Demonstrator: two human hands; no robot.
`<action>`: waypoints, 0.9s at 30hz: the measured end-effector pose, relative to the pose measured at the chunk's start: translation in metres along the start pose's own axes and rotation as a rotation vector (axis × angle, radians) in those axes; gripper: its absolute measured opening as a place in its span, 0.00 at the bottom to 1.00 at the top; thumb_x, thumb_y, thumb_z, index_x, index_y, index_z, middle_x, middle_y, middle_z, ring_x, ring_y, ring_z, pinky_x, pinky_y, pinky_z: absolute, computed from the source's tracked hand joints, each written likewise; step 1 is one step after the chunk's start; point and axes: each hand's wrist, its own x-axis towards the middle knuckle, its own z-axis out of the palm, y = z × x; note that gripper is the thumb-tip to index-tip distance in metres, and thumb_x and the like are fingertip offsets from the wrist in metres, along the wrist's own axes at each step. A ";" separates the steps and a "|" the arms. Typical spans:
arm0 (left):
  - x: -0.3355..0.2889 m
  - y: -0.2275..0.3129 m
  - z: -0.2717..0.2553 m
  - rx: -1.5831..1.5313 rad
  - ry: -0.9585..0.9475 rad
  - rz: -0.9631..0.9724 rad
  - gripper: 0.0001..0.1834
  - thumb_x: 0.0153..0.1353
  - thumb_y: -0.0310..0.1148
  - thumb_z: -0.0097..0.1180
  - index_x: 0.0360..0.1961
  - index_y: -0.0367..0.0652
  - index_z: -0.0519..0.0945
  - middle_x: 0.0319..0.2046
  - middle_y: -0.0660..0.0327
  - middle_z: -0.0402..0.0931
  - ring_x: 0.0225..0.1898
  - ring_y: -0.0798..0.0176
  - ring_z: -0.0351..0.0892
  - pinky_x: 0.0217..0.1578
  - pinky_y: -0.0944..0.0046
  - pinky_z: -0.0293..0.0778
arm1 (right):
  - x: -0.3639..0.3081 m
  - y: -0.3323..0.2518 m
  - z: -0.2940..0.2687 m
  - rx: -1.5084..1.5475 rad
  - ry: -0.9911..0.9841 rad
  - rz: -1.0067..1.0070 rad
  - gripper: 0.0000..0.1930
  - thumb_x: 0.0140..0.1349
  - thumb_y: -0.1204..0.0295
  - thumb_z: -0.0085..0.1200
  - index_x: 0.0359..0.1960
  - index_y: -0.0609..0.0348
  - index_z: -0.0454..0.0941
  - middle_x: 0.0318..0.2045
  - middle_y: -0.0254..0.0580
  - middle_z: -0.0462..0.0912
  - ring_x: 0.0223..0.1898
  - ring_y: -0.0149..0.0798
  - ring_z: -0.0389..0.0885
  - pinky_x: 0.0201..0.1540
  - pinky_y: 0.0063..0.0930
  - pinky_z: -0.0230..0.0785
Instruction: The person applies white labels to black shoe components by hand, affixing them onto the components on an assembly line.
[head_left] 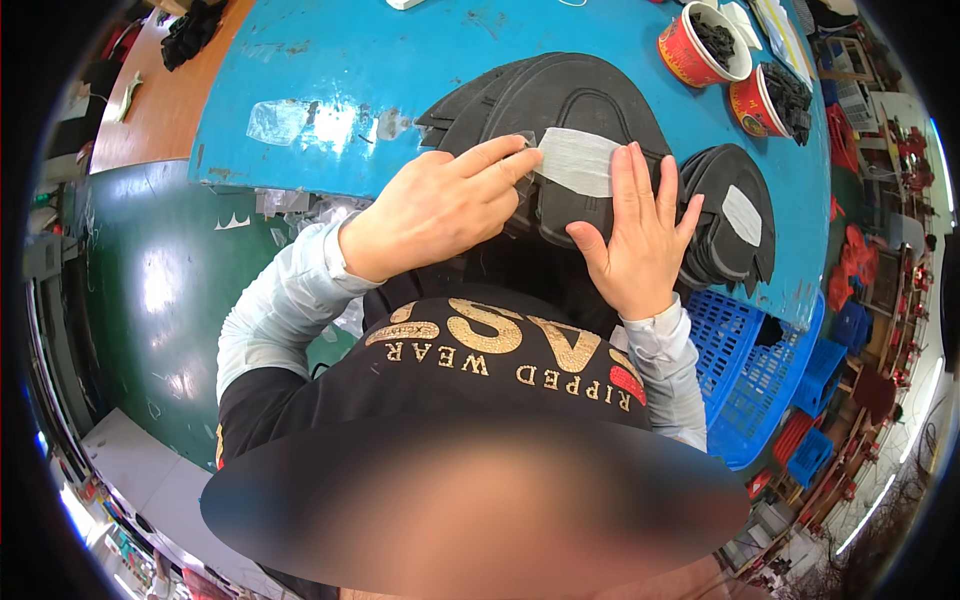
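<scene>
The pale patch lies on the top piece of the larger black stack, at the near edge of the tabletop. The right hand is spread flat, fingertips on the patch's right end; pressing unevenly there could wrinkle or skew it. The left hand has its fingers at the patch's left end; whether they pinch anything is unclear, but a sideways tug could lift that corner. The stacked pieces fan out to the left, so a hard push might make the top one slide. The smaller black stack stands just beside the right hand, where a stray knock could topple it toward the blue basket below. The red-and-white tubs of black scraps sit farther off, at less risk.
</scene>
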 end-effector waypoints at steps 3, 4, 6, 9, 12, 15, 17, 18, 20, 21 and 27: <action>0.001 0.000 -0.003 0.018 -0.021 -0.013 0.09 0.42 0.27 0.58 0.17 0.43 0.69 0.50 0.59 0.71 0.52 0.62 0.72 0.23 0.70 0.71 | -0.005 0.007 0.008 -0.026 0.030 0.082 0.42 0.56 0.36 0.34 0.62 0.57 0.58 0.62 0.42 0.61 0.65 0.55 0.50 0.59 0.67 0.34; 0.001 0.000 -0.004 -0.023 0.016 -0.010 0.08 0.42 0.27 0.58 0.17 0.42 0.69 0.48 0.59 0.73 0.50 0.62 0.73 0.23 0.69 0.71 | -0.006 0.008 0.008 -0.002 0.025 0.109 0.41 0.57 0.37 0.34 0.62 0.57 0.58 0.62 0.43 0.61 0.65 0.55 0.49 0.59 0.67 0.33; 0.002 0.000 -0.005 -0.063 0.054 -0.004 0.08 0.41 0.27 0.58 0.18 0.42 0.69 0.45 0.59 0.74 0.47 0.61 0.75 0.23 0.69 0.70 | -0.007 0.015 0.008 0.084 0.070 0.175 0.36 0.61 0.42 0.34 0.63 0.56 0.57 0.62 0.44 0.60 0.65 0.56 0.50 0.59 0.66 0.32; 0.015 0.003 -0.012 0.004 0.197 -0.065 0.09 0.40 0.26 0.58 0.20 0.42 0.69 0.35 0.60 0.75 0.38 0.61 0.77 0.22 0.69 0.69 | 0.000 0.020 -0.005 0.326 0.246 0.235 0.29 0.64 0.52 0.38 0.63 0.54 0.58 0.62 0.47 0.60 0.63 0.57 0.54 0.59 0.64 0.37; 0.048 0.014 -0.009 0.070 0.293 -0.137 0.10 0.39 0.26 0.58 0.20 0.44 0.67 0.22 0.63 0.67 0.24 0.62 0.70 0.20 0.67 0.66 | 0.024 0.028 -0.012 0.190 0.241 0.137 0.28 0.64 0.56 0.40 0.63 0.55 0.57 0.61 0.49 0.61 0.62 0.58 0.55 0.59 0.61 0.43; 0.070 0.011 0.012 0.184 0.247 -0.205 0.11 0.40 0.27 0.57 0.20 0.45 0.65 0.20 0.63 0.65 0.24 0.63 0.70 0.19 0.67 0.67 | 0.067 0.014 -0.018 0.230 0.415 -0.032 0.27 0.64 0.57 0.40 0.62 0.56 0.57 0.61 0.49 0.61 0.62 0.58 0.56 0.57 0.60 0.48; 0.070 0.014 0.038 0.210 0.208 -0.264 0.11 0.41 0.29 0.56 0.20 0.46 0.64 0.20 0.64 0.65 0.24 0.63 0.70 0.18 0.67 0.68 | 0.079 0.007 0.016 0.245 0.341 0.023 0.27 0.63 0.57 0.41 0.61 0.56 0.58 0.60 0.50 0.61 0.61 0.57 0.56 0.56 0.61 0.49; 0.065 0.012 0.043 0.173 0.251 -0.297 0.10 0.42 0.29 0.56 0.20 0.46 0.65 0.20 0.64 0.65 0.24 0.63 0.70 0.18 0.67 0.68 | 0.074 -0.002 0.027 0.089 0.250 0.052 0.27 0.63 0.56 0.41 0.60 0.56 0.59 0.60 0.50 0.62 0.61 0.56 0.58 0.56 0.61 0.49; 0.061 0.014 0.050 0.183 0.279 -0.327 0.10 0.43 0.29 0.56 0.21 0.46 0.66 0.19 0.64 0.65 0.23 0.63 0.71 0.18 0.66 0.69 | 0.072 0.000 0.028 0.044 0.192 0.080 0.27 0.62 0.56 0.41 0.60 0.56 0.60 0.60 0.49 0.62 0.60 0.56 0.58 0.56 0.61 0.49; 0.062 0.012 0.048 0.184 0.275 -0.327 0.10 0.43 0.29 0.56 0.21 0.46 0.66 0.19 0.64 0.65 0.23 0.63 0.71 0.18 0.66 0.69 | 0.071 0.001 0.027 -0.009 0.135 0.110 0.27 0.62 0.56 0.41 0.60 0.57 0.60 0.59 0.49 0.63 0.60 0.55 0.59 0.56 0.60 0.50; 0.039 -0.007 0.033 0.008 0.334 -0.284 0.08 0.47 0.23 0.55 0.26 0.42 0.68 0.21 0.60 0.67 0.23 0.59 0.70 0.21 0.64 0.68 | 0.056 0.029 0.017 0.050 0.334 0.140 0.28 0.54 0.51 0.53 0.49 0.60 0.71 0.54 0.48 0.68 0.55 0.49 0.64 0.53 0.55 0.54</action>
